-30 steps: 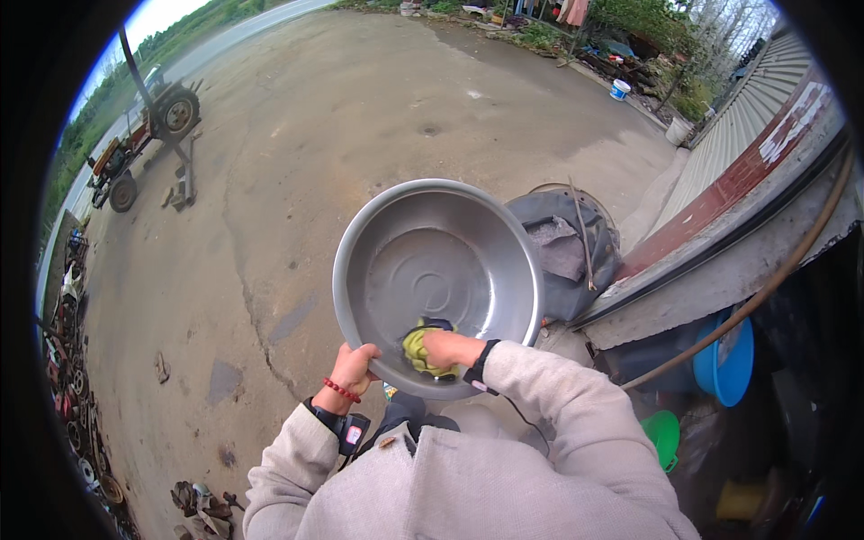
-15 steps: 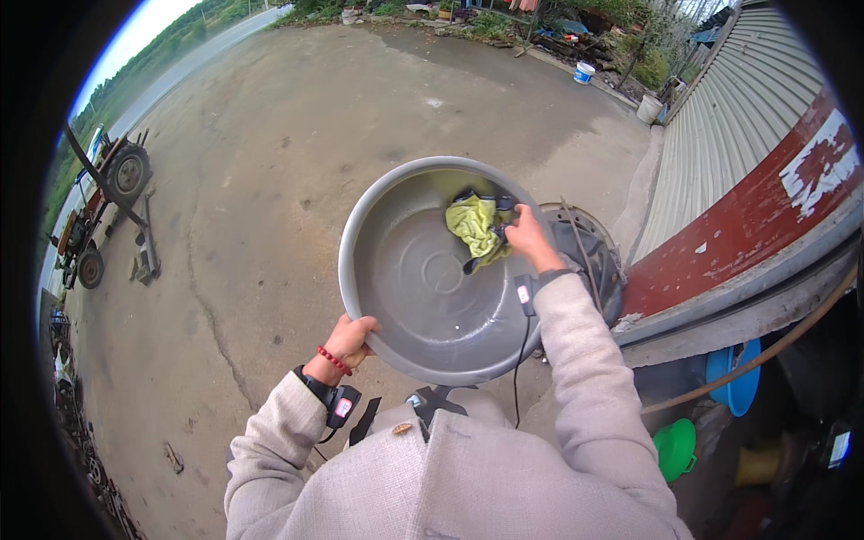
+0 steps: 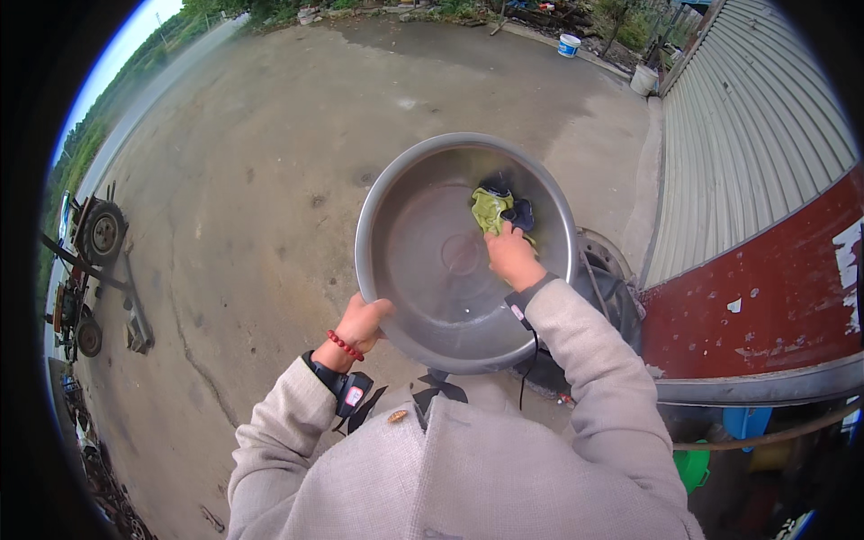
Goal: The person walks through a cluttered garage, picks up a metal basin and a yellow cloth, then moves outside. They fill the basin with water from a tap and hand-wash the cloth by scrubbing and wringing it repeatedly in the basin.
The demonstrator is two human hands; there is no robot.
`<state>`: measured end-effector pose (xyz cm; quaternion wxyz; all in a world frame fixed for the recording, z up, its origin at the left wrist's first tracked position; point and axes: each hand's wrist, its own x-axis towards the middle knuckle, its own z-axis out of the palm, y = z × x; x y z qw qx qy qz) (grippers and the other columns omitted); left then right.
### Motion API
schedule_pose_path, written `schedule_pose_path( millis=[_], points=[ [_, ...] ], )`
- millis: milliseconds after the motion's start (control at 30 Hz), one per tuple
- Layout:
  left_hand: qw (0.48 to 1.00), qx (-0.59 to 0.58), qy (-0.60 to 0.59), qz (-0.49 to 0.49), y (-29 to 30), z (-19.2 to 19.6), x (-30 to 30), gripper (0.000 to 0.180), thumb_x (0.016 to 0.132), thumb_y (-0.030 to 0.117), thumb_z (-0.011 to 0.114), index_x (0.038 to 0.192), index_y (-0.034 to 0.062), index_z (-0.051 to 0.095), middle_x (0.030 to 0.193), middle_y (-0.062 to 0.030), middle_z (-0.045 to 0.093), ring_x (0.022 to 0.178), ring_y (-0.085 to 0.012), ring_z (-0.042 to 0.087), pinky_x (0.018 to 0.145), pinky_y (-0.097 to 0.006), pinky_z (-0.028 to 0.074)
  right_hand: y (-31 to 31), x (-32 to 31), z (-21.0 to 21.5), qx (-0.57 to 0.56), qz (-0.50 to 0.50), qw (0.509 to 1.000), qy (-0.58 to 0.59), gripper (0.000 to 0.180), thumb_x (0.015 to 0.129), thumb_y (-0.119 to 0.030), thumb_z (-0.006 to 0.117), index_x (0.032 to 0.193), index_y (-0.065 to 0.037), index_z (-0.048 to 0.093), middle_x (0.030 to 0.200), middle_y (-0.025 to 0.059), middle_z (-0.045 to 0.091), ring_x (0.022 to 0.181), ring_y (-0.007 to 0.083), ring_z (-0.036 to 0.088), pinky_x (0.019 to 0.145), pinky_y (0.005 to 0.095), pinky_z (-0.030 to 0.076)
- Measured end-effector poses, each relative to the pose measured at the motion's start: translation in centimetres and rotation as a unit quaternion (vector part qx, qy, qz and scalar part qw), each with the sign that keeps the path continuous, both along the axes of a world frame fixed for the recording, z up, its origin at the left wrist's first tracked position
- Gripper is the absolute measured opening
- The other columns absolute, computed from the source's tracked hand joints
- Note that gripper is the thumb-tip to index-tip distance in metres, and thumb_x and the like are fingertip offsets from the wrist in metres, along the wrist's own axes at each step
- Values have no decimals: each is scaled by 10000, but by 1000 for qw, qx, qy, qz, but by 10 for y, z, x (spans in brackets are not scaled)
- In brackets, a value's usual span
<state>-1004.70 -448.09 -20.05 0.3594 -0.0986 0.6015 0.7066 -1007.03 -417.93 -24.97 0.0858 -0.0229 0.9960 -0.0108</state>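
At the far left, on a brown-grey concrete yard (image 3: 252, 207), stands an old wheeled machine (image 3: 103, 236) with dark tyres. A long crack (image 3: 184, 340) runs through the concrete between it and me.

Next comes my left hand (image 3: 362, 322), its fingers clamped on the near-left rim of the wide, round, grey metal basin (image 3: 423, 279). I wear a string of round red beads (image 3: 346, 346) on that wrist, and just below it a black band with a small box (image 3: 351, 391); the beige woven sleeve (image 3: 283, 436) begins there.

The basin's mouth faces up toward me. Inside, against the far-right part of its wall, lies the crumpled yellow-green and dark cloth (image 3: 491, 209). My right hand (image 3: 516, 261) reaches in over the basin's right side, fingers bent and clamped on the cloth's near edge. A black band (image 3: 531, 293) circles that wrist too, and a thin black cable (image 3: 523, 382) hangs down from it.

Farther right, across the yard, are a white-and-blue bucket (image 3: 569, 46) and a plain whitish bucket (image 3: 644, 80). A pale corrugated metal wall (image 3: 747, 135) rises beyond, with a chipped red panel (image 3: 756, 297) nearer me. Below that panel I see a green plastic vessel (image 3: 691, 469) and, right of it, a blue one (image 3: 749, 423), both partly hidden.
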Motion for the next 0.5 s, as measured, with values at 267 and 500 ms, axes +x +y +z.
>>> schedule_pose_path(
  millis=[267, 500],
  points=[
    [1000, 2, 4, -15, 87, -9, -199, 387, 773, 21, 536, 1143, -69, 466, 1008, -174, 575, 863, -328, 628, 651, -472, 565, 55, -169, -13, 7, 99, 981, -168, 345, 628, -267, 819, 876, -52, 715, 885, 125, 690, 865, 300, 668, 740, 387, 538],
    [996, 39, 15, -80, 188, -32, -389, 394, 774, 19, 536, 1148, -78, 459, 1010, -182, 570, 870, -339, 624, 651, -480, 564, 167, -331, -57, 16, 99, 986, -134, 292, 662, -246, 778, 883, -66, 716, 847, 119, 684, 862, 310, 660, 727, 390, 529]
  ],
)
